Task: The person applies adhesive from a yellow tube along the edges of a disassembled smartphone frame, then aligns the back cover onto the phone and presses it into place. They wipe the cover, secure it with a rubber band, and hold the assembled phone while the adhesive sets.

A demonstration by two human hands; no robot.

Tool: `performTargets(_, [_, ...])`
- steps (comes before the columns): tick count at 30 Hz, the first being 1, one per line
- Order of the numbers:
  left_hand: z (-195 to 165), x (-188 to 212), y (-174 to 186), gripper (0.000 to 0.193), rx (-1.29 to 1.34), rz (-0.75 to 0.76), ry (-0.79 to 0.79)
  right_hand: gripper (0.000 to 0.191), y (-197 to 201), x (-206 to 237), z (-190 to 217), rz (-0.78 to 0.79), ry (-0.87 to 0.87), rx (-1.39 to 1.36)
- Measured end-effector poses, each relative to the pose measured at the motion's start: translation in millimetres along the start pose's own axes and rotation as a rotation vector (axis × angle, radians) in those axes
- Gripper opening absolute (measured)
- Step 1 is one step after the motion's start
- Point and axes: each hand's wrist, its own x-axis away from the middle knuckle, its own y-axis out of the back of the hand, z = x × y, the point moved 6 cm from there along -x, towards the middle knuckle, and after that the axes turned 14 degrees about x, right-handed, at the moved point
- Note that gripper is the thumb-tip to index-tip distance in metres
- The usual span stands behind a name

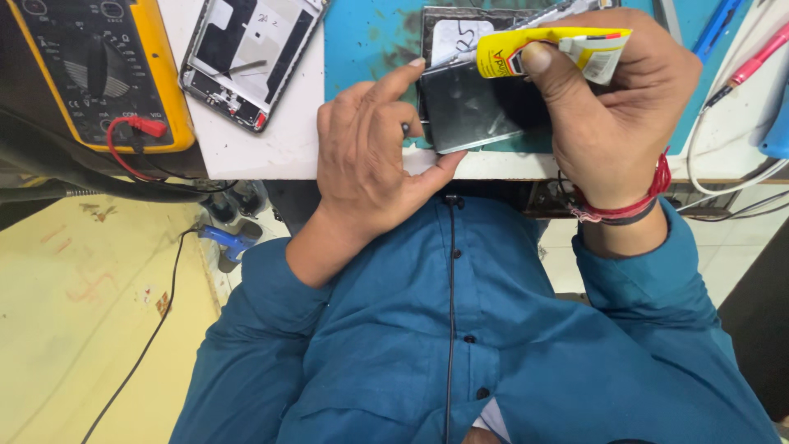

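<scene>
My left hand (367, 156) rests at the near edge of the bench and grips a dark rectangular phone panel (465, 107) between forefinger and thumb, holding it flat on the blue work mat (366, 37). My right hand (612, 107) is shut on a small yellow glue tube (542, 48), crumpled at its far end, held sideways just above the panel's far edge. Another dark phone part with a white label (456, 33) lies behind the panel, partly hidden. A red thread band circles my right wrist.
A yellow multimeter (99, 66) with a red plug and black leads sits at the far left. An opened phone frame (246, 53) lies on the white bench beside it. Red, white and blue cables and tools (740, 74) lie at the right. A blue-handled tool (230, 242) hangs below the bench.
</scene>
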Motion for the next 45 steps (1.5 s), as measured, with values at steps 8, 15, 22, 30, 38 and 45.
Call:
performTargets(8, [7.7, -2.4, 6.4, 0.056, 0.011, 0.008, 0.006, 0.008, -17.0, -10.1, 5.4, 0.048, 0.043, 0.024])
performTargets(15, [8.9, -1.3, 6.3, 0.056, 0.013, 0.006, 0.004, 0.009, -21.3, -13.9, 7.2, 0.076, 0.065, 0.08])
performTargets(22, [8.6, -1.3, 4.3, 0.056, 0.001, 0.002, 0.0, 0.008, -19.4, -15.8, 8.3, 0.094, 0.05, 0.061])
performTargets(30, [9.2, -2.0, 2.2, 0.057, 0.007, 0.01, 0.013, 0.005, -15.4, -17.0, 5.5, 0.093, 0.1, 0.113])
performTargets(38, [10.6, -1.8, 1.3, 0.057, 0.012, 0.008, 0.01, 0.005, -6.1, -16.6, 1.6, 0.072, 0.177, 0.193])
performTargets(45, [11.9, -1.1, 0.0, 0.057, 0.01, 0.002, 0.002, 0.007, 5.8, -14.8, -6.3, 0.057, 0.2, 0.226])
